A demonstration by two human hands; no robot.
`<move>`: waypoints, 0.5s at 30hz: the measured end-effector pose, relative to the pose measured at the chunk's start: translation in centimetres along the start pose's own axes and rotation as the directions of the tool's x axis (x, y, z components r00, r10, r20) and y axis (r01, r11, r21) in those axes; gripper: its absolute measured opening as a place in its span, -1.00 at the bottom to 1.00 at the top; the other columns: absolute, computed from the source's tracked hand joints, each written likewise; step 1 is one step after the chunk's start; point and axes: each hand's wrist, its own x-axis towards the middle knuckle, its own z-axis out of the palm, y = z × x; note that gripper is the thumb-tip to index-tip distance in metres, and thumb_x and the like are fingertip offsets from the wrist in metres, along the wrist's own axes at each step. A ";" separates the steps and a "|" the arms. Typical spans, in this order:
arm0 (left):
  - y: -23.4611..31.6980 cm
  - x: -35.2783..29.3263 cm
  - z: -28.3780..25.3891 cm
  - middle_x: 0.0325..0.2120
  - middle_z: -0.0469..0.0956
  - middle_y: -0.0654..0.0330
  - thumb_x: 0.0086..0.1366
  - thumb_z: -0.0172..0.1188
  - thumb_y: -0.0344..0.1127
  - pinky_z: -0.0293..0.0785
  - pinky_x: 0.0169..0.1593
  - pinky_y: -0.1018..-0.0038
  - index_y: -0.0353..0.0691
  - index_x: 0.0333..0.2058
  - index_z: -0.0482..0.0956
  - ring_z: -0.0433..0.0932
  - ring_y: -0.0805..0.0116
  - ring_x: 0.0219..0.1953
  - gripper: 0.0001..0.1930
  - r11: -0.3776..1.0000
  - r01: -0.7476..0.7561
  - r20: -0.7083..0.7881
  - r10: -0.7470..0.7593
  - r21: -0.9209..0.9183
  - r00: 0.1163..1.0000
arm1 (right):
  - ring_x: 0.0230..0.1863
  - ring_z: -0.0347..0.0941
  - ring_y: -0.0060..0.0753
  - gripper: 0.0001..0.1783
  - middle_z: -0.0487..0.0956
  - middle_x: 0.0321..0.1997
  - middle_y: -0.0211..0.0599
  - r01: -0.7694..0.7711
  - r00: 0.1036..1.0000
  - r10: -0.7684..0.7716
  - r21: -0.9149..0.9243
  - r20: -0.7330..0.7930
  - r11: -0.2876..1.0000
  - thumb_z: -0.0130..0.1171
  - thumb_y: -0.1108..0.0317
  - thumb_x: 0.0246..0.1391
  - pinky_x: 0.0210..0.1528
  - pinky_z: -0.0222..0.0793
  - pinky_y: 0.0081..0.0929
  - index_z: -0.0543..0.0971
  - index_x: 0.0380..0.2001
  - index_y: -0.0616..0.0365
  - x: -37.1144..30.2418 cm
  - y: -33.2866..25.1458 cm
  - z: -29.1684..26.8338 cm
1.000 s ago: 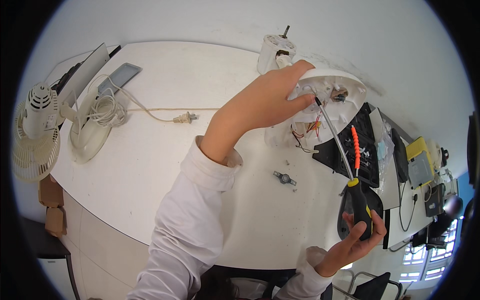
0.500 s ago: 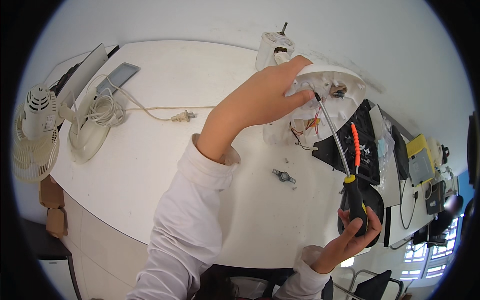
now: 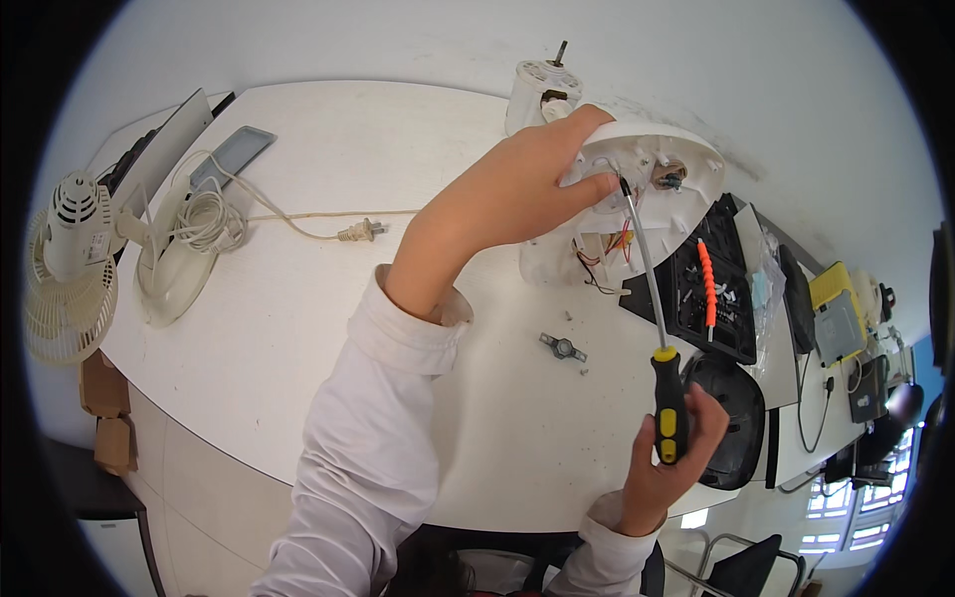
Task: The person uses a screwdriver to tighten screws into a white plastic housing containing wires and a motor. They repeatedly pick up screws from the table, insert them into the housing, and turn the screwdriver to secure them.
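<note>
My left hand (image 3: 522,184) grips the rim of a white plastic fan base (image 3: 696,214), tilted so its hollow underside shows. Red, yellow and black wires hang inside the base. In my right hand (image 3: 671,473) is a black and yellow screwdriver (image 3: 645,274), held by the handle. Its long shaft points up into the base, with the tip close to my left thumb. Whether the tip sits in a screw is too small to tell. Behind the base stands a white motor housing (image 3: 532,95) with a metal shaft. A small grey bracket (image 3: 563,346) lies on the table between my arms.
On the white table (image 3: 298,398), a small fan (image 3: 70,239) and a coiled cord with a plug (image 3: 363,231) are at left. An open black toolbox (image 3: 716,298), an orange-handled tool (image 3: 707,279) and a black tray (image 3: 731,408) are at right. Loose screws lie near the bracket.
My right hand and the screwdriver handle have swung left, so the screwdriver stands steeper and the handle has turned. The base and my left hand have shifted slightly left.
</note>
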 end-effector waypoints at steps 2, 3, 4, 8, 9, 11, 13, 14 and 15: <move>-0.2 -0.1 0.0 -0.27 0.53 0.18 0.29 0.11 -0.15 0.32 -0.38 0.50 -0.14 0.07 0.29 0.37 0.38 -0.40 -0.57 1.000 -0.007 -0.010 0.007 0.002 1.000 | -0.23 0.39 -0.22 -0.43 0.40 -0.15 -0.09 0.032 0.999 -0.032 -0.012 0.037 0.999 0.19 0.67 -0.21 -0.16 0.32 -0.46 0.42 0.00 0.25 0.4 -0.1 0.7; -0.2 -0.1 0.0 -0.27 0.53 0.18 0.29 0.11 -0.14 0.32 -0.38 0.50 -0.14 0.07 0.29 0.37 0.38 -0.40 -0.57 1.000 0.001 -0.004 -0.001 0.000 1.000 | -0.24 0.39 -0.22 -0.43 0.41 -0.16 -0.09 0.015 0.999 -0.015 0.005 0.047 1.000 0.19 0.67 -0.20 -0.18 0.32 -0.47 0.42 0.00 0.26 0.3 0.0 0.9; -0.1 -0.1 -0.1 -0.27 0.53 0.18 0.29 0.11 -0.14 0.32 -0.38 0.50 -0.14 0.07 0.29 0.37 0.38 -0.40 -0.57 1.000 0.009 0.003 -0.009 -0.003 1.000 | -0.26 0.39 -0.23 -0.43 0.42 -0.18 -0.09 -0.002 0.998 0.001 0.018 0.056 1.000 0.18 0.67 -0.20 -0.19 0.32 -0.48 0.41 0.01 0.26 0.1 0.2 1.0; 0.4 -0.1 -0.3 -0.26 0.52 0.17 0.29 0.12 -0.13 0.32 -0.37 0.49 -0.15 0.08 0.28 0.37 0.37 -0.40 -0.55 0.999 0.042 0.026 -0.042 0.004 0.999 | -0.26 0.40 -0.25 -0.44 0.43 -0.21 -0.10 -0.002 0.999 0.000 0.028 0.043 1.000 0.16 0.67 -0.17 -0.21 0.33 -0.50 0.40 0.02 0.27 -0.1 0.5 1.3; 0.4 -0.1 -0.3 -0.26 0.52 0.17 0.29 0.12 -0.13 0.32 -0.37 0.49 -0.15 0.09 0.28 0.37 0.37 -0.40 -0.54 0.999 0.035 0.023 -0.035 -0.003 0.999 | -0.26 0.40 -0.25 -0.44 0.43 -0.21 -0.10 0.008 0.999 -0.009 0.031 0.032 0.999 0.16 0.67 -0.17 -0.21 0.33 -0.50 0.40 0.02 0.27 -0.1 0.5 1.3; 0.2 -0.1 -0.3 -0.25 0.52 0.17 0.29 0.12 -0.14 0.33 -0.37 0.49 -0.15 0.10 0.27 0.37 0.37 -0.39 -0.54 0.999 0.031 0.016 -0.031 -0.013 0.999 | -0.27 0.40 -0.25 -0.44 0.42 -0.21 -0.10 -0.002 1.000 0.001 0.048 0.029 0.999 0.16 0.67 -0.17 -0.21 0.33 -0.50 0.40 0.02 0.27 -0.3 0.5 1.4; 0.1 -0.1 -0.2 -0.24 0.52 0.17 0.29 0.12 -0.15 0.33 -0.37 0.49 -0.15 0.10 0.27 0.37 0.37 -0.38 -0.54 1.000 0.029 0.012 -0.029 -0.010 0.999 | -0.26 0.39 -0.31 -0.45 0.42 -0.20 -0.13 0.000 1.000 -0.002 0.050 0.031 0.999 0.13 0.67 -0.14 -0.20 0.31 -0.55 0.39 0.03 0.27 -0.3 0.4 1.4; 0.1 -0.1 -0.2 -0.23 0.51 0.17 0.29 0.12 -0.16 0.33 -0.37 0.49 -0.15 0.10 0.27 0.37 0.36 -0.38 -0.54 1.000 0.027 0.010 -0.027 -0.010 1.000 | -0.25 0.38 -0.37 -0.46 0.41 -0.20 -0.16 0.007 0.999 -0.008 0.045 0.035 0.999 0.11 0.66 -0.11 -0.19 0.29 -0.59 0.38 0.04 0.26 -0.3 0.4 1.5; 0.1 -0.1 -0.1 -0.23 0.51 0.17 0.29 0.12 -0.16 0.33 -0.37 0.49 -0.15 0.10 0.27 0.37 0.36 -0.37 -0.54 0.999 0.029 0.012 -0.029 -0.014 1.000 | -0.24 0.37 -0.43 -0.47 0.40 -0.19 -0.19 0.014 0.999 -0.015 0.040 0.039 0.999 0.08 0.66 -0.07 -0.18 0.28 -0.62 0.37 0.06 0.26 -0.2 0.4 1.5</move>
